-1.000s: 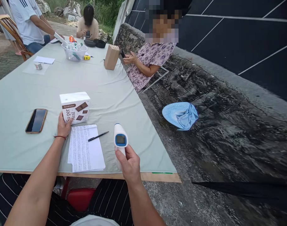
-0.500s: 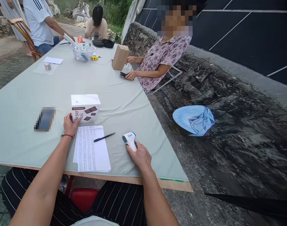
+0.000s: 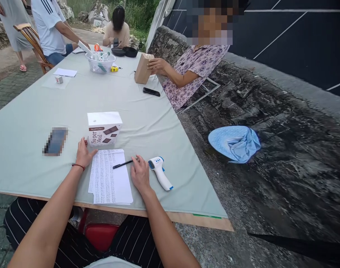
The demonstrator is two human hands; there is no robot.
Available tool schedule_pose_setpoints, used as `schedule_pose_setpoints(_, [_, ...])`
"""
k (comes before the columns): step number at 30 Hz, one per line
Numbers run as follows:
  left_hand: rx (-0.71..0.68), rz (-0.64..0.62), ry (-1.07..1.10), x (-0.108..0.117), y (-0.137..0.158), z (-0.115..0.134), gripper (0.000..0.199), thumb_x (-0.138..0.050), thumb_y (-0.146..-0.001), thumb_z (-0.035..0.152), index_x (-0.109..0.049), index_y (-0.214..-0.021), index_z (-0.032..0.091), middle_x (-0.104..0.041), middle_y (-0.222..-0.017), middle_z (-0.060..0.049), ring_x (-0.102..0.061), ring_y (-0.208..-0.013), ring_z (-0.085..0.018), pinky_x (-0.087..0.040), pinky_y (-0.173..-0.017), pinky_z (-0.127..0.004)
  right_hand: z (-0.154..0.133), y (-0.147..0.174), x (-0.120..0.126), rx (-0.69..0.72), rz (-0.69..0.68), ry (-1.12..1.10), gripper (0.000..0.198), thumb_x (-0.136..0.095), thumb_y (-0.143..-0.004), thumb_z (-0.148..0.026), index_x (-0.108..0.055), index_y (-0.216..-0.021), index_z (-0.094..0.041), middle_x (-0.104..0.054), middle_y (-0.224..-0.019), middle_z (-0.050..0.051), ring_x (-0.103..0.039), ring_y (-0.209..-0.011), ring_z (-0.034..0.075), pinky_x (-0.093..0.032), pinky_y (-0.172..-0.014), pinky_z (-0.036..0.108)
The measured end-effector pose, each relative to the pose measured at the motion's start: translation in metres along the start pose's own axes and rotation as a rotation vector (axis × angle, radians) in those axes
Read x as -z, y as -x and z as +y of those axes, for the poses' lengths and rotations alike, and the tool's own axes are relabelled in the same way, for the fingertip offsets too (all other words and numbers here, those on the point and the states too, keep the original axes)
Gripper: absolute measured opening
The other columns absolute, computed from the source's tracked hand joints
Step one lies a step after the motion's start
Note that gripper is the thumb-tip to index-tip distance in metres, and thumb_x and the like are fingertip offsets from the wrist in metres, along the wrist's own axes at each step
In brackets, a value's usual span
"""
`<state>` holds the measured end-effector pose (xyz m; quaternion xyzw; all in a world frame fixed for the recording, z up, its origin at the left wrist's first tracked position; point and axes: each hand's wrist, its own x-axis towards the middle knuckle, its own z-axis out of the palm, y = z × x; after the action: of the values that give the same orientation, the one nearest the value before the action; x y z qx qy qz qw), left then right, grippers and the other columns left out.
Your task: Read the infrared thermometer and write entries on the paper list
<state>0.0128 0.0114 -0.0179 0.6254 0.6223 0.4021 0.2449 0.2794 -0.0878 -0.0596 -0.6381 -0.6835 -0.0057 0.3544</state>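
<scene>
My left hand (image 3: 85, 153) rests on the table with its fingers apart, beside the lower left edge of a white box (image 3: 105, 130) printed "Super Meal". Under its thumb side lies a stack of papers (image 3: 111, 182) covered in small handwriting on the left part. My right hand (image 3: 140, 172) has its fingers bent around the far end of a black pen (image 3: 121, 164), which lies across the papers' right edge. Just right of that hand, a white and blue infrared thermometer (image 3: 161, 174) lies on the cloth.
A phone (image 3: 55, 141) lies at left. Farther back are a plastic basket (image 3: 99, 67) of bottles, a yellow tape measure (image 3: 114, 69), a small box (image 3: 59, 79) and a black phone (image 3: 151, 92). A seated person at right touches a cardboard box (image 3: 143, 70). A blue hat (image 3: 234, 143) lies beyond the table.
My right hand has let go of the thermometer and moved left to the pen. My left hand has come slightly off the white box. The person at right has left the black phone on the table.
</scene>
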Motion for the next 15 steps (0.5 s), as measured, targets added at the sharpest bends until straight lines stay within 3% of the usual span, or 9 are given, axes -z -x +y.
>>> schedule_pose_setpoints(5, [-0.086, 0.128, -0.016, -0.005, 0.016, -0.002, 0.078, -0.080, -0.062, 0.042, -0.038, -0.123, 0.020, -0.046, -0.117, -0.010, -0.052, -0.112, -0.027, -0.047, -0.098, -0.049, -0.001, 0.002, -0.003, 0.033, -0.091, 0.049, 0.043, -0.036, -0.090, -0.011, -0.061, -0.123, -0.022, -0.056, -0.127, 0.013, -0.043, -0.115, 0.027, -0.040, -0.093, 0.044])
schedule_pose_setpoints(9, [-0.118, 0.139, -0.077, -0.006, 0.015, -0.001, 0.061, -0.081, -0.061, 0.041, -0.041, -0.103, 0.022, -0.047, -0.108, -0.007, -0.053, -0.103, -0.025, -0.049, -0.090, -0.047, 0.000, 0.003, 0.002, 0.035, -0.103, 0.051, 0.038, -0.040, -0.091, -0.014, -0.066, -0.116, -0.025, -0.056, -0.115, 0.012, -0.045, -0.105, 0.026, -0.040, -0.087, 0.041])
schedule_pose_setpoints(15, [-0.163, 0.098, -0.128, -0.002, 0.015, 0.002, 0.042, -0.081, -0.063, 0.040, -0.046, -0.073, 0.021, -0.047, -0.113, -0.010, -0.052, -0.111, -0.027, -0.048, -0.094, -0.044, -0.001, -0.010, 0.011, 0.038, -0.200, 0.127, 0.030, -0.047, -0.089, -0.017, -0.069, -0.108, -0.027, -0.056, -0.093, 0.008, -0.045, -0.087, 0.022, -0.033, -0.087, 0.040])
